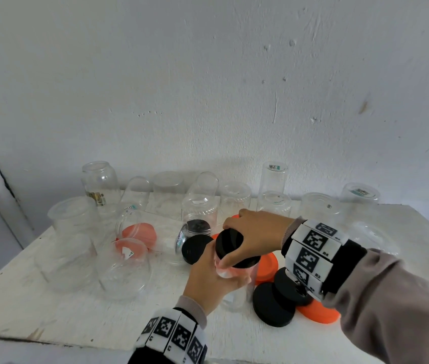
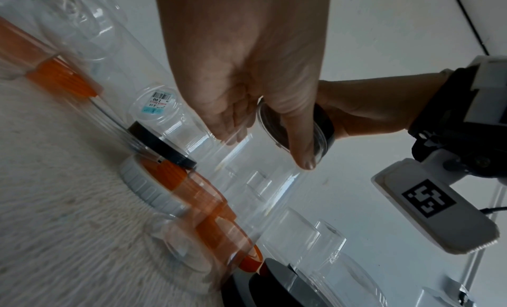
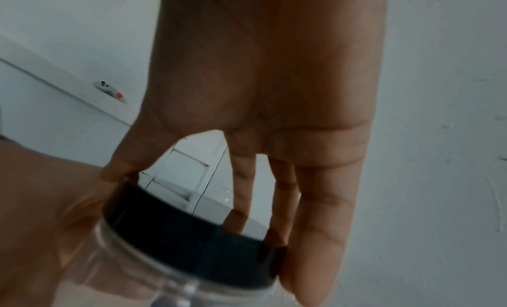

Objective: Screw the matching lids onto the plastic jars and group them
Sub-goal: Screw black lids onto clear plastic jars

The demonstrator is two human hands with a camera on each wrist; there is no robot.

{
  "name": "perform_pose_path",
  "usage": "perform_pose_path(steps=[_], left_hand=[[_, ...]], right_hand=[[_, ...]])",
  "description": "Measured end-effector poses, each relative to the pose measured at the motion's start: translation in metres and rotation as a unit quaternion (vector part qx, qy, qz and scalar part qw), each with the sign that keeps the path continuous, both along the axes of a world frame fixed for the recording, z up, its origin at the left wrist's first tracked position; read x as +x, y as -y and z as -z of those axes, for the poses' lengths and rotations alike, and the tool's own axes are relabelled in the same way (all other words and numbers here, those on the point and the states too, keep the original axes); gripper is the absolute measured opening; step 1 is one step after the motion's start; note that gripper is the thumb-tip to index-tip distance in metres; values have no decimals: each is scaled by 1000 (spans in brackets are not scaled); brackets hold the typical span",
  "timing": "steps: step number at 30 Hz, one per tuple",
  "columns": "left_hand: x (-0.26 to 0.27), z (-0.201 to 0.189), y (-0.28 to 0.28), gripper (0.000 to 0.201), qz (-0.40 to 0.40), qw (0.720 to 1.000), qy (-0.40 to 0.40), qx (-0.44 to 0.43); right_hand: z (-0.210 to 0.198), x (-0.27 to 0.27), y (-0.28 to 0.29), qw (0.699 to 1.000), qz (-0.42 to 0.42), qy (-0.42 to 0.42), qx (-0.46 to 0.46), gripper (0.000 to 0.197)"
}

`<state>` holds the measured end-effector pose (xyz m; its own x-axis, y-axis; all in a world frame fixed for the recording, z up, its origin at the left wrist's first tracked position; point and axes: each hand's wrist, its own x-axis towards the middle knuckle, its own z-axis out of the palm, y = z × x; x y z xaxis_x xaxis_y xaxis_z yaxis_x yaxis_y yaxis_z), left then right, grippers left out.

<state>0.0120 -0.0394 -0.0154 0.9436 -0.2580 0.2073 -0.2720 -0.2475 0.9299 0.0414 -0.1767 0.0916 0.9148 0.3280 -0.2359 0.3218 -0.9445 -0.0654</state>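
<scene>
From the head view, the left hand (image 1: 209,274) wraps a clear jar (image 1: 234,287) held above the white worktop (image 1: 50,306), while the right hand (image 1: 254,232) caps it with a black lid (image 1: 229,246); loose black and orange lids lie just right. The left wrist view alone shows the lid's underside through the jar mouth. The right wrist view shows fingertips (image 3: 277,242) pinching the lid's rim.

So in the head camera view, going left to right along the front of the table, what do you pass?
Upside-down clear jar → jar over an orange lid → left hand holding the black-lidded jar → black lids → orange lid.
</scene>
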Motion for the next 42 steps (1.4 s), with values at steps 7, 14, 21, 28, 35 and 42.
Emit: perform_pose_path(steps=[7,14,21,28,35,42], left_hand=[[0,1,0,74,0,1000,-9,-1],[0,0,0,73,4,1000,-10,-4],[0,2,0,76,-4,1000,-15,4],[-1,0,-1,74,3,1000,-13,8],[-2,-2,-1,73,9,1000,-16,-4],[-2,-1,0,72,11,1000,-11,-18]], right_hand=[[-13,1,5,997,-42,-58,36,74],[-2,0,1,1000,8,7,27,74],[-12,-1,0,997,-47,-50,35,77],[-7,-2,-4,999,-31,-3,24,41],[-4,-6,0,999,-32,-20,22,60],[2,-9,9,997,-27,-15,67,70]])
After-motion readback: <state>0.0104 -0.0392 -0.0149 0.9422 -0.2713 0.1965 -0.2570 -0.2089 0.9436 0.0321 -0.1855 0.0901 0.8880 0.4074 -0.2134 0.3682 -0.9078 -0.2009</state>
